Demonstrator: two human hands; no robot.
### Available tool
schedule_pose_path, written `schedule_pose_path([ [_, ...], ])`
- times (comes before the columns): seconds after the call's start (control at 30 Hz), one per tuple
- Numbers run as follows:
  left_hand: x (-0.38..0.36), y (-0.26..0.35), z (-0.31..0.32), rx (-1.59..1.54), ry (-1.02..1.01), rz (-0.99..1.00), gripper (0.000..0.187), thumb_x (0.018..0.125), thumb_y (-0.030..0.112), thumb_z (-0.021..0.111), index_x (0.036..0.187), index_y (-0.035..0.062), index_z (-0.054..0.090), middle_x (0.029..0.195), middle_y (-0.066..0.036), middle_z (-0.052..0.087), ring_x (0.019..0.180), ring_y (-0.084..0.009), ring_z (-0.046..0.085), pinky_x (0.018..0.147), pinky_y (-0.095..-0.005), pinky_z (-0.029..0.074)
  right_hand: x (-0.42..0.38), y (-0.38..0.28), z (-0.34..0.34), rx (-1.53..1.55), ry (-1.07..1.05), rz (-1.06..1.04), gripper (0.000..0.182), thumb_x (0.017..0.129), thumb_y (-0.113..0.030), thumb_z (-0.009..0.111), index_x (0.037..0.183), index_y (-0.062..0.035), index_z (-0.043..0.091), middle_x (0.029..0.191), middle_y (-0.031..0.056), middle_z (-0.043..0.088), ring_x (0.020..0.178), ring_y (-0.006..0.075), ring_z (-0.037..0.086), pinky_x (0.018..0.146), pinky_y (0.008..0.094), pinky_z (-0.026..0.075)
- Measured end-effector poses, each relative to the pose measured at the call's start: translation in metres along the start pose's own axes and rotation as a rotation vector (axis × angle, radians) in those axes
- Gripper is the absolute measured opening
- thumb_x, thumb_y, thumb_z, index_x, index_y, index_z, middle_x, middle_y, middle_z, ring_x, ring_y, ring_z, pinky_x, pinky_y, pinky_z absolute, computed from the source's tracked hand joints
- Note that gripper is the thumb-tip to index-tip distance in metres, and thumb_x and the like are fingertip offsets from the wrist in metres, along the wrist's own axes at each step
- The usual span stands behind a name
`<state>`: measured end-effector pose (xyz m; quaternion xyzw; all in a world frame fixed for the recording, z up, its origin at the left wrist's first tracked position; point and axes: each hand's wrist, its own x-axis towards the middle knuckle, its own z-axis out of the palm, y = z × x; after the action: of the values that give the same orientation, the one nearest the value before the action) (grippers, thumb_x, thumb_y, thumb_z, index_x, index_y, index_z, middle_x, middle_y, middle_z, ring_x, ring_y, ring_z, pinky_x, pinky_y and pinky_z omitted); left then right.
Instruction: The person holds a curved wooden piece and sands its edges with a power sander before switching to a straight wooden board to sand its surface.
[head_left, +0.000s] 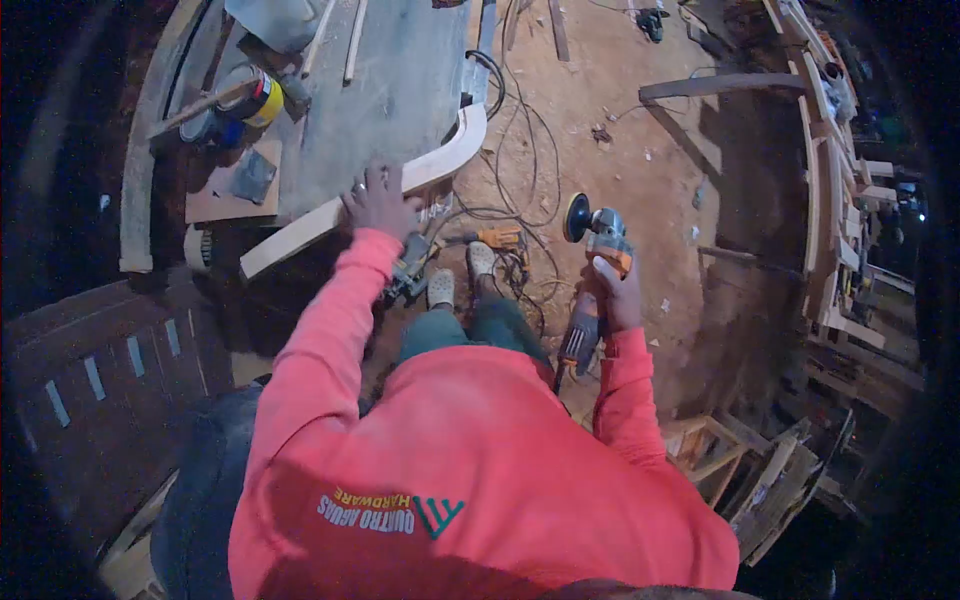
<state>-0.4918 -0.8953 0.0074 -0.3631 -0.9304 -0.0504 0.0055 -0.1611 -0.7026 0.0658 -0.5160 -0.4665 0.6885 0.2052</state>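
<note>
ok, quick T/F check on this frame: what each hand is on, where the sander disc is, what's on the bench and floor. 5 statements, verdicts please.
1. The left hand rests on a curved wooden piece. True.
2. The right hand holds a hammer. False: it grips an orange and grey angle sander.
3. The sander's disc is pressed against the curved wooden piece. False: the disc is held off to the side, above the floor, apart from the wood.
4. A can with a yellow band stands on the workbench. True.
5. Cables lie on the dusty floor in front of the person's feet. True.
</note>
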Motion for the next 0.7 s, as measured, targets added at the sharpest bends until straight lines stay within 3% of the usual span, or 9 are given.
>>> schedule_pose_path([
  [0.03,-0.014,0.024,-0.013,-0.071,0.093,-0.039,0.059,0.079,0.035,0.081,0.129,0.0162,0.057,0.129,-0.008,0.059,0.111,-0.0358,0.061,0.101,-0.0522,0.045,0.010,0.004,0.000,0.034,-0.015,-0.015,0.050,0.086,-0.018,0.080,0.126,-0.0086,0.053,0.108,0.0058,0.065,0.091,0.0180,0.067,0.079,0.0340,0.057],
  [0.1,-0.026,0.066,-0.031,-0.748,-0.342,0.117,0.052,0.084,0.041,0.077,0.125,0.0132,0.064,0.115,-0.010,0.068,0.103,-0.0333,0.065,0.096,-0.0462,0.051,0.042,0.012,0.000,0.090,-0.037,-0.014,0.049,0.087,-0.019,0.079,0.127,-0.0084,0.052,0.109,0.0062,0.065,0.093,0.0180,0.066,0.081,0.0332,0.056],
  [0.13,-0.055,0.093,-0.003,-0.817,-0.511,-0.002,0.049,0.087,0.045,0.075,0.120,0.0097,0.068,0.102,-0.011,0.071,0.099,-0.0275,0.067,0.090,-0.0417,0.053,0.051,0.009,0.008,0.108,-0.029,-0.024,0.048,0.087,-0.020,0.078,0.127,-0.0081,0.053,0.110,0.0064,0.065,0.094,0.0178,0.066,0.082,0.0329,0.056],
  [0.17,-0.067,0.116,0.004,-0.910,-0.764,0.098,0.055,0.091,0.053,0.070,0.121,0.0069,0.067,0.104,-0.012,0.071,0.096,-0.0240,0.067,0.086,-0.0412,0.053,0.059,0.004,0.020,0.131,-0.025,-0.044,0.047,0.088,-0.020,0.077,0.127,-0.0077,0.053,0.110,0.0065,0.065,0.095,0.0177,0.066,0.084,0.0326,0.055],
  [0.2,-0.063,0.139,-0.033,-1.041,-1.069,0.030,0.059,0.095,0.059,0.064,0.116,0.0041,0.067,0.098,-0.011,0.071,0.091,-0.0239,0.067,0.079,-0.0387,0.053,0.070,-0.001,0.030,0.153,-0.019,-0.063,0.047,0.088,-0.021,0.077,0.127,-0.0074,0.054,0.111,0.0067,0.065,0.096,0.0175,0.065,0.085,0.0323,0.055],
  [0.3,-0.075,0.167,-0.008,-1.199,-1.160,-0.011,0.067,0.096,0.069,0.057,0.111,0.0038,0.066,0.096,-0.008,0.069,0.086,-0.0177,0.064,0.076,-0.0346,0.052,0.099,-0.007,0.041,0.148,-0.031,-0.076,0.044,0.089,-0.023,0.076,0.125,-0.0065,0.056,0.111,0.0071,0.065,0.095,0.0180,0.065,0.084,0.0328,0.055],
  [0.47,-0.032,0.176,-0.041,-1.459,-1.406,-0.101,0.072,0.093,0.073,0.057,0.112,0.0041,0.063,0.096,-0.004,0.065,0.085,-0.0140,0.060,0.077,-0.0326,0.050,0.109,-0.049,0.053,0.212,-0.186,-0.088,0.048,0.089,-0.026,0.073,0.129,-0.0048,0.055,0.104,0.0095,0.067,0.083,0.0196,0.068,0.072,0.0351,0.059],
  [0.57,-0.043,0.197,-0.023,-1.450,-1.114,-0.154,0.066,0.093,0.068,0.063,0.104,0.0030,0.066,0.087,-0.006,0.067,0.077,-0.0160,0.063,0.069,-0.0327,0.051,0.108,-0.071,0.051,0.314,-0.272,-0.089,0.047,0.090,-0.025,0.072,0.129,-0.0054,0.055,0.102,0.0095,0.067,0.081,0.0201,0.068,0.070,0.0363,0.060],
  [0.7,-0.028,0.208,-0.040,-1.350,-1.165,-0.248,0.063,0.094,0.065,0.064,0.108,0.0038,0.064,0.087,-0.005,0.067,0.076,-0.0161,0.062,0.069,-0.0328,0.051,0.128,-0.067,0.043,0.321,-0.271,-0.118,0.043,0.090,-0.025,0.071,0.125,-0.0060,0.056,0.101,0.0091,0.066,0.081,0.0214,0.069,0.070,0.0372,0.061],
])
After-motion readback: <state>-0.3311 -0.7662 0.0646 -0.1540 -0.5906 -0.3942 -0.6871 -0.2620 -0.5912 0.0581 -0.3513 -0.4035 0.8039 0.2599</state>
